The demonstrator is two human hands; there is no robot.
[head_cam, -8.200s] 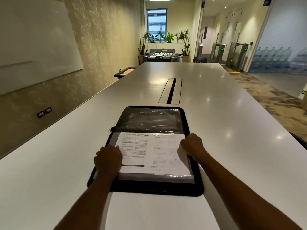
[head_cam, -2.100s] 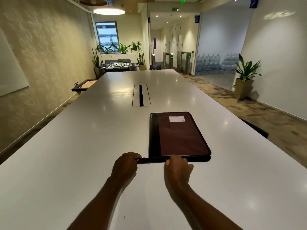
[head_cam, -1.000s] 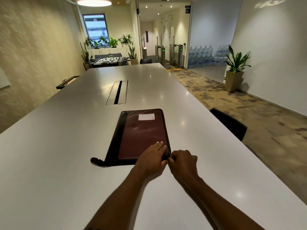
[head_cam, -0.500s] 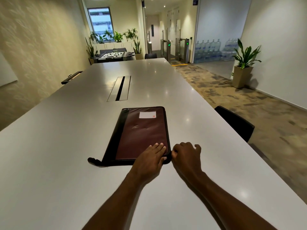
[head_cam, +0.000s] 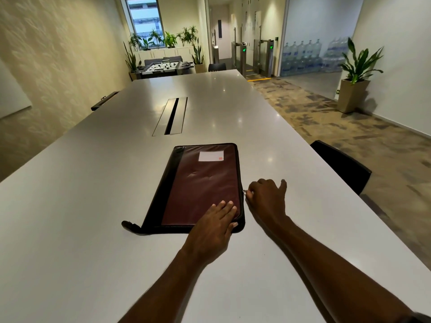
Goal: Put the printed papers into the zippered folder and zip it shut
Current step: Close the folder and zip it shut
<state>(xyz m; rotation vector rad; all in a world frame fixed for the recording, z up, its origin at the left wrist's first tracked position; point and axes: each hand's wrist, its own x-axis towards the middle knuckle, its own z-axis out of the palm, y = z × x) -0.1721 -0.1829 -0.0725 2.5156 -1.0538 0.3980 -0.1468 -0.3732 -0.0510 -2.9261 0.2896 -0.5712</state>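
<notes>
The zippered folder (head_cam: pixel 203 183) lies closed and flat on the white table (head_cam: pixel 70 206), maroon cover up, black spine on the left, a white label near its far edge. The printed papers are out of sight. My left hand (head_cam: pixel 215 223) presses flat on the folder's near right corner, fingers spread. My right hand (head_cam: pixel 265 197) sits against the folder's right edge, about halfway along, with thumb and forefinger pinched on the small metal zipper pull (head_cam: pixel 244 191). A loose black zipper tail (head_cam: pixel 129 224) sticks out at the near left corner.
A cable slot (head_cam: pixel 171 116) is set into the table beyond the folder. A black chair (head_cam: pixel 342 164) stands at the table's right edge. A potted plant (head_cam: pixel 354 78) stands by the right wall, a foosball table (head_cam: pixel 166 66) past the far end.
The folder was open with the papers inside; now it is closed. My right hand has drawn the zipper pull round the near right corner and up the right edge, while my left hand holds that corner.
</notes>
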